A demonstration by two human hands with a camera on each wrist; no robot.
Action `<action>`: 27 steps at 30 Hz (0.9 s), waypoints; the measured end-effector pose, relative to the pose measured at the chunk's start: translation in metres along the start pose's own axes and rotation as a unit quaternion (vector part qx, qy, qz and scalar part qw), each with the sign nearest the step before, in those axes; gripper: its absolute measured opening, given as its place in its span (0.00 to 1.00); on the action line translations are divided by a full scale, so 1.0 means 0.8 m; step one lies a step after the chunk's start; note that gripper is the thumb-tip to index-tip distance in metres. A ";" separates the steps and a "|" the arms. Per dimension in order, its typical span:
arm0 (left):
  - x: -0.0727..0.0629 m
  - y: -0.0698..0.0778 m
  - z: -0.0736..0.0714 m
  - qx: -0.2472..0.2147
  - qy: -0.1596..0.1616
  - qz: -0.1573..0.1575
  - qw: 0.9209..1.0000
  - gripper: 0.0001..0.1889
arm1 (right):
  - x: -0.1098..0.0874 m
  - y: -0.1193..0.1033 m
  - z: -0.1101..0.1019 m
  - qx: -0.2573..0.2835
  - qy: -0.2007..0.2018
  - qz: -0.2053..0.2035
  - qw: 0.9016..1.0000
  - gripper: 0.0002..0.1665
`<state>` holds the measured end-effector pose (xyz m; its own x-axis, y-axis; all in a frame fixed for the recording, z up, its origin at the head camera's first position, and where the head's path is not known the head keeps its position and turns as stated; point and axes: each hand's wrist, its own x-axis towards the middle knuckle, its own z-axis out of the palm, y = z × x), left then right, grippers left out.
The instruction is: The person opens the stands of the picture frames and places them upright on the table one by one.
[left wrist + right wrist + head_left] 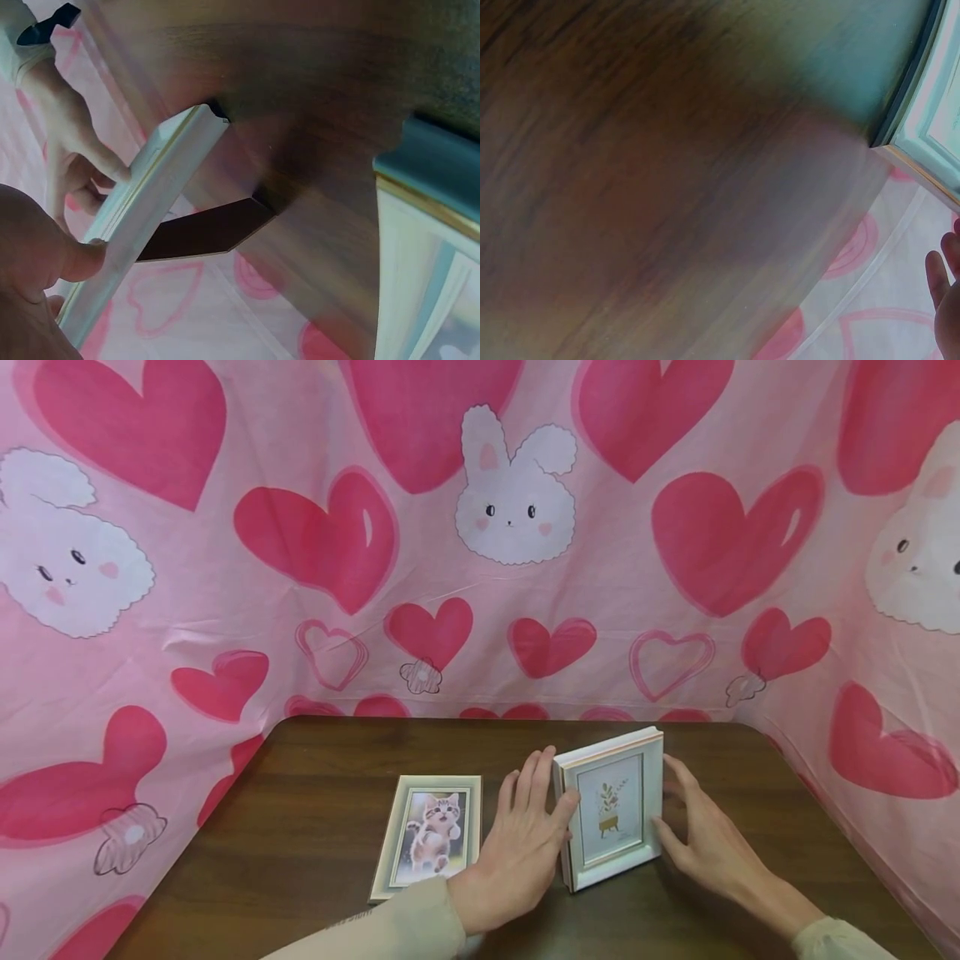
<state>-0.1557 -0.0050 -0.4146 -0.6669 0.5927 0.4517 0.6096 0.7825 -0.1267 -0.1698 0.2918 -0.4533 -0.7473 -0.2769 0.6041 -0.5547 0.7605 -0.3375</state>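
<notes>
And here are both hands at the upright white rectangular picture frame with the thin gold-coloured line and the plant print (611,814), standing right of centre on the dark brown wood-grain table (277,852), its face turned a little toward the right. The left hand (517,835) lies along the frame's left side, fingers long and straight, the thumb crossing onto the front edge. Over on the right, the right hand (716,839) holds the opposite edge, thumb toward the front, fingers bent farther back; how firmly it grips, I cannot tell. The print shows a potted plant with green leaves in a mustard-coloured pot.

Now the left wrist view: a flat dark brown support panel (210,229) slants out behind the white frame, and a black band (49,26) sits at the right sleeve. The right wrist view catches just the frame's corner and a few fingers, the rest cut off.

Just left of the left hand, a cream rectangular picture frame with a kitten photo (476,802) lies face up, its near right corner hidden by the arm in a pale sleeve (390,922). On the far side, a pink cloth printed with red hearts and white rabbits (495,585) hangs as a backdrop.
</notes>
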 end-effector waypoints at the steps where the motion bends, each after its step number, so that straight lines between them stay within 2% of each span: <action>1: 0.001 0.000 0.000 -0.002 -0.004 -0.001 1.000 0.28 | 0.000 0.000 0.000 0.000 0.001 0.000 1.000 0.67; 6: 0.004 -0.003 0.001 -0.014 -0.014 -0.001 1.000 0.29 | -0.001 0.001 -0.001 0.003 0.004 -0.001 1.000 0.68; 14: 0.010 -0.006 0.005 -0.024 0.003 0.004 1.000 0.30 | 0.000 0.000 -0.002 0.002 0.011 0.000 1.000 0.67; 27: 0.025 -0.015 0.005 -0.046 -0.040 0.007 0.998 0.35 | -0.003 -0.001 -0.001 -0.010 0.005 0.017 1.000 0.67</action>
<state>-0.1781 -0.0015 -0.4076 -0.6886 0.6191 0.3775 0.6528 0.7560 -0.0491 -0.1674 0.2925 -0.4539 -0.7616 -0.2443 0.6003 -0.5210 0.7816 -0.3429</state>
